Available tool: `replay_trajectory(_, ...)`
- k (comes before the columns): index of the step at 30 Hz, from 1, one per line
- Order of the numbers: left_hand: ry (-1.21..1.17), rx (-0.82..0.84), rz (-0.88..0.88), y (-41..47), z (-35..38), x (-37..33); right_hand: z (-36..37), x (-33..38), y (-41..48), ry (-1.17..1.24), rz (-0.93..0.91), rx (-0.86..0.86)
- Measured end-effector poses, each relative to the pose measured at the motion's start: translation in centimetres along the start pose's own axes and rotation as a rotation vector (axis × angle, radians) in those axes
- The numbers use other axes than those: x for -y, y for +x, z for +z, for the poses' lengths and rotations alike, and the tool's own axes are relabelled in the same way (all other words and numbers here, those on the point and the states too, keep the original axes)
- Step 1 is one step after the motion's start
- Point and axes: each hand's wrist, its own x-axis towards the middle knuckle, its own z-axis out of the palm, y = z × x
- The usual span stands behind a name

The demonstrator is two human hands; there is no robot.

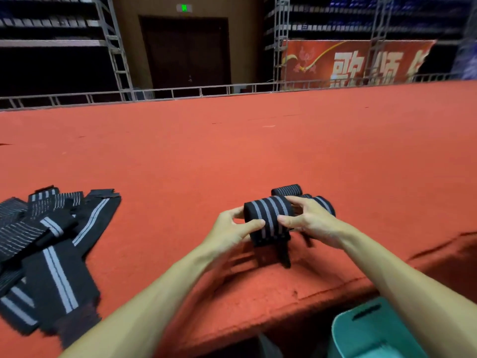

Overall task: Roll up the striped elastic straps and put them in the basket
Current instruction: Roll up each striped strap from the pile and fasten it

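Both hands, left hand [233, 226] and right hand [308, 223], pinch the roll [268, 215] so it cannot uncoil. Unrolled straps [51, 249] wait at nine o'clock; the basket [366, 332] sits at five, apparently handy for dropping.

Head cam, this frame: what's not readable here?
- Basket interior: cut by the bottom edge, crossed by the right forearm.
- Rolls behind the held strap: partly hidden by the right hand; count unclear.
- Strap pile: cut by the left edge, blurred.
- Strap's tail: motion-blurred below the left hand.
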Motion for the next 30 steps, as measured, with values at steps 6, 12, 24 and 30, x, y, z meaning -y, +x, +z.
replay_trajectory(6,0.009,0.061,0.064,0.1,8.6,0.3,-6.4,-3.0,-5.4,-0.013,0.051,-0.116)
replay_trajectory(12,0.210,0.007,0.114,0.5,12.8,1.5,-8.9,-5.6,-7.1,-0.043,0.104,-0.189)
replay_trajectory(24,0.336,-0.058,0.044,1.7,12.8,2.2,-8.7,-5.7,-5.5,-0.250,0.161,-0.238)
replay_trajectory(30,0.332,0.002,0.009,1.1,11.3,1.4,-7.7,-4.0,-6.0,-0.538,0.151,-0.386)
